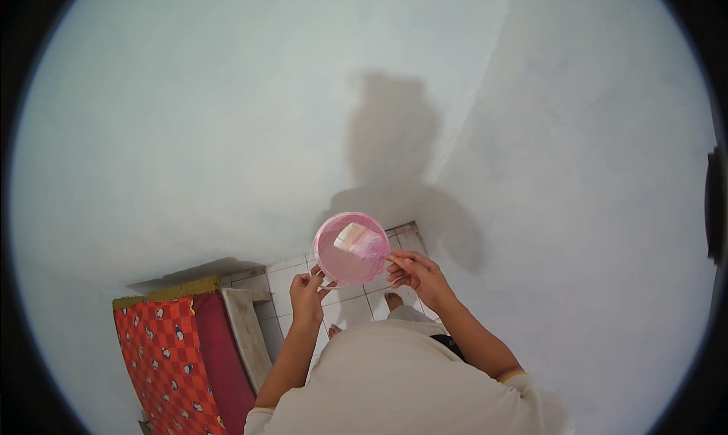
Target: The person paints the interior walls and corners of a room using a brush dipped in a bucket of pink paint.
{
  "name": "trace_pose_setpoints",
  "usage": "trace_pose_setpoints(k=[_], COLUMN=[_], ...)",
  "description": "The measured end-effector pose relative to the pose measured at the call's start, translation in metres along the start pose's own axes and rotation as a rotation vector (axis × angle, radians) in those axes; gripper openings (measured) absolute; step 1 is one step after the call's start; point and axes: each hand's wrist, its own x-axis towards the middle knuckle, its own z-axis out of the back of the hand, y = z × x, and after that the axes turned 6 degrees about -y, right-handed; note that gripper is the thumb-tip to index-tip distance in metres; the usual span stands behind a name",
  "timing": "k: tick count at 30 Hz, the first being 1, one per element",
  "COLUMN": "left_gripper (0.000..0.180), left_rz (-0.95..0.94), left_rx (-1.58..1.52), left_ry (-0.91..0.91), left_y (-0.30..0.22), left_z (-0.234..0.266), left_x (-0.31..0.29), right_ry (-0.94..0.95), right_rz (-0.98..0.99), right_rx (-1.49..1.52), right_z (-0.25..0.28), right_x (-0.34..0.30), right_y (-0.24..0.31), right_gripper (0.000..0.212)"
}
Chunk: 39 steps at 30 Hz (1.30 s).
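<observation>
In front of my body I hold up a round pink bucket (334,264), its open top facing me. My left hand (308,297) is closed on the bucket's lower left edge, by its thin handle. My right hand (422,277) grips the handle of a wide paintbrush (362,240), fingers wrapped around it. The brush head lies over the bucket's mouth; its bristles are pale cream, and the part nearer the handle is smeared pink. The inside of the bucket looks dull pinkish; how much it contains cannot be made out.
Pale walls (212,132) meet in a corner ahead, with my shadow on them. White floor tiles (284,283) show below, around my feet. At lower left stands a bed or mattress (163,344) with a red patterned cover. A dark object (714,208) sits at the far right edge.
</observation>
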Motion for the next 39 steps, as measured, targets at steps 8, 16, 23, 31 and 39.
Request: trace_pose_setpoints(k=[8, 16, 23, 31, 39], left_gripper=[0.013, 0.015, 0.015, 0.015, 0.016], left_rz=[-0.020, -0.056, -0.059, -0.042, -0.053], left_rx=[-0.008, -0.006, 0.008, -0.023, -0.026], left_ry=[-0.108, -0.269, -0.416, -0.489, -0.484], left_y=[0.027, 0.054, 0.086, 0.090, 0.081], left_z=[0.006, 0.018, 0.031, 0.047, 0.049], left_x=[-0.004, 0.007, 0.018, 0.012, 0.007], right_ry=[-0.260, -0.413, -0.303, -0.324, -0.469], right_rz=[0.319, 0.327, 0.507, 0.616, 0.379], right_rx=[0.063, -0.028, -0.068, -0.084, -0.229], right_z=[0.035, 0.093, 0.089, 0.081, 0.116], right_x=[0.065, 0.204, 0.209, 0.167, 0.252], right_y=[0.022, 0.039, 0.122, 0.154, 0.060], right_gripper=[0.030, 0.028, 0.029, 0.029, 0.026])
